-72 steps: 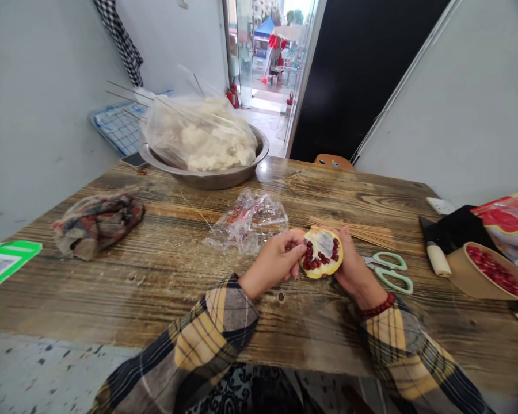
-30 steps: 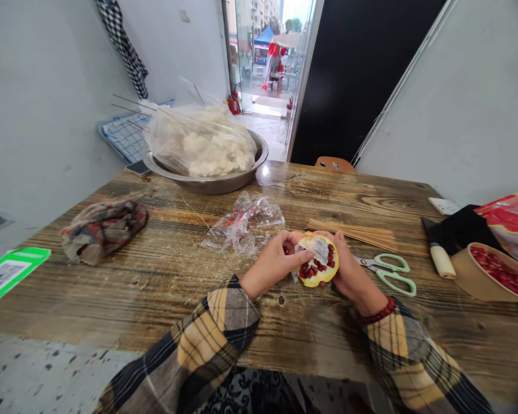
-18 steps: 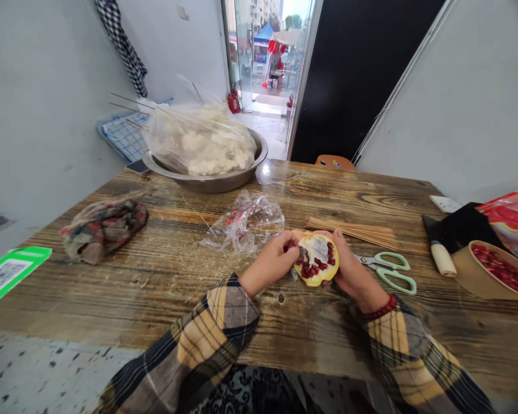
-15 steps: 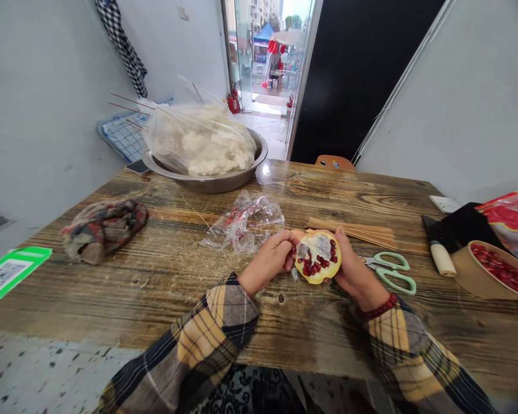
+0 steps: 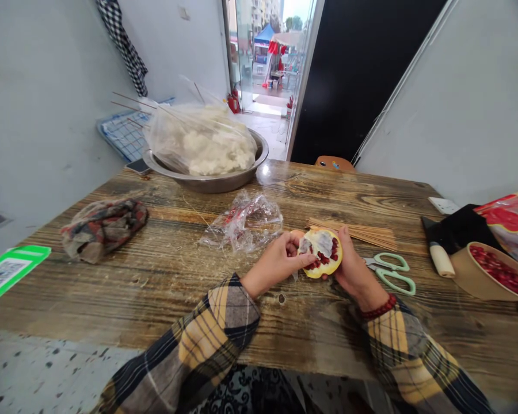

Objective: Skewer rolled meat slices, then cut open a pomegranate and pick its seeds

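An opened pomegranate (image 5: 322,268) with yellow rind, white pith and dark red seeds is held above the table, its cut face towards me. My right hand (image 5: 350,270) grips it from the right, thumb up along the rind. On the other side, my left hand (image 5: 280,259) has its fingers curled at the fruit's left edge, and its thumb presses on the seeds in the cut face. Whether loose seeds lie inside those curled fingers is hidden. Just right of my right hand lie scissors (image 5: 392,271) with pale green handles, their blades partly covered.
Behind my hands are crumpled clear plastic (image 5: 252,221) and thin wooden sticks (image 5: 358,231). At right stand a paper bowl of red seeds (image 5: 470,279) and a dark-bladed knife (image 5: 440,259). A metal basin (image 5: 216,183) holds bagged white stuff; a patterned cloth (image 5: 107,227) lies left.
My left thumb has moved right, onto the seeds in the cut face; before, the left fingers were bunched at the fruit's edge. The right hand keeps its grip, with the pomegranate slightly shifted.
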The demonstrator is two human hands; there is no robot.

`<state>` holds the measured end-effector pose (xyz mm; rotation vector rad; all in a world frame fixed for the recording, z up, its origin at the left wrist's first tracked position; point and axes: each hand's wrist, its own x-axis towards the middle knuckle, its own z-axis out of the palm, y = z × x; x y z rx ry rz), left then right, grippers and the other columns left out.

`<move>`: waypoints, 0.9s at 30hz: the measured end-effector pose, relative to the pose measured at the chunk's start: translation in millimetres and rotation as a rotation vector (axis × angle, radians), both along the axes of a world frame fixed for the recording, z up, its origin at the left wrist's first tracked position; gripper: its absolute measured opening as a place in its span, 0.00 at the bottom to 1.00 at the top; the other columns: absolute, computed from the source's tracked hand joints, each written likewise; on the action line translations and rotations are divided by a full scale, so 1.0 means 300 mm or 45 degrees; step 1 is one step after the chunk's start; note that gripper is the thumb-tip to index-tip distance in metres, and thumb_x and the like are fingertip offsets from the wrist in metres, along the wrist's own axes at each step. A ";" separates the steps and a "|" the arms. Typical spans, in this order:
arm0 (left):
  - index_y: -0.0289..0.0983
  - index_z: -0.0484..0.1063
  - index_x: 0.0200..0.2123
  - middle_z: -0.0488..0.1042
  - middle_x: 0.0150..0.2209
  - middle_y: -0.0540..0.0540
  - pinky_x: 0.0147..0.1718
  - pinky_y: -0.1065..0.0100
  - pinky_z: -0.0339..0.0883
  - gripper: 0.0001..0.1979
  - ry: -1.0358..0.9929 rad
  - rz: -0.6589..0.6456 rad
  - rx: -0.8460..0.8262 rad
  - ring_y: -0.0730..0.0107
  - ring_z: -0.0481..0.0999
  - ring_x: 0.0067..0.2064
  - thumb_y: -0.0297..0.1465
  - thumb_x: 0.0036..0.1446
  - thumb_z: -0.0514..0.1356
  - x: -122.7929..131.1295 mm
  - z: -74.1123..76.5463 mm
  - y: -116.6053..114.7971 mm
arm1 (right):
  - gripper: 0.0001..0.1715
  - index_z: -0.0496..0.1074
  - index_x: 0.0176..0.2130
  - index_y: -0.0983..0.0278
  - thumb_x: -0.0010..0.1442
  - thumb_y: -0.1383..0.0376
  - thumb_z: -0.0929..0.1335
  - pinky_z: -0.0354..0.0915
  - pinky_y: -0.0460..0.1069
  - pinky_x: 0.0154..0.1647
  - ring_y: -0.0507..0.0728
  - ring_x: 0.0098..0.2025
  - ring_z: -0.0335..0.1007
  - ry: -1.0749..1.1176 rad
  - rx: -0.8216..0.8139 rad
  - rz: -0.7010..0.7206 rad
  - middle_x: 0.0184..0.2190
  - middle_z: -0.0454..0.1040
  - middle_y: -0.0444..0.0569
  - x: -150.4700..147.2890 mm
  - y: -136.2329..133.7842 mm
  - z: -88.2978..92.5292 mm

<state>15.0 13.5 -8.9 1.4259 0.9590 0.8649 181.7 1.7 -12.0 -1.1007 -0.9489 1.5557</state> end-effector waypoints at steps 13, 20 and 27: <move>0.36 0.66 0.38 0.63 0.21 0.56 0.16 0.78 0.52 0.07 -0.065 -0.091 -0.120 0.82 0.59 0.18 0.31 0.57 0.53 0.000 0.005 -0.004 | 0.40 0.71 0.47 0.62 0.55 0.35 0.59 0.60 0.43 0.09 0.52 0.18 0.67 -0.046 -0.006 -0.013 0.25 0.77 0.47 0.008 0.003 0.011; 0.35 0.66 0.36 0.64 0.23 0.54 0.14 0.79 0.46 0.16 -0.208 -0.030 -0.370 0.84 0.59 0.17 0.43 0.56 0.57 0.001 0.008 -0.008 | 0.40 0.70 0.48 0.61 0.56 0.35 0.57 0.60 0.45 0.12 0.54 0.21 0.69 -0.083 0.016 -0.021 0.32 0.79 0.48 0.007 0.006 0.007; 0.34 0.68 0.42 0.67 0.26 0.53 0.16 0.79 0.47 0.22 -0.167 -0.170 -0.347 0.85 0.59 0.19 0.44 0.50 0.63 -0.007 -0.003 -0.008 | 0.32 0.71 0.44 0.58 0.55 0.37 0.62 0.68 0.51 0.43 0.58 0.42 0.73 -0.250 0.276 -0.162 0.44 0.77 0.46 0.016 0.020 -0.040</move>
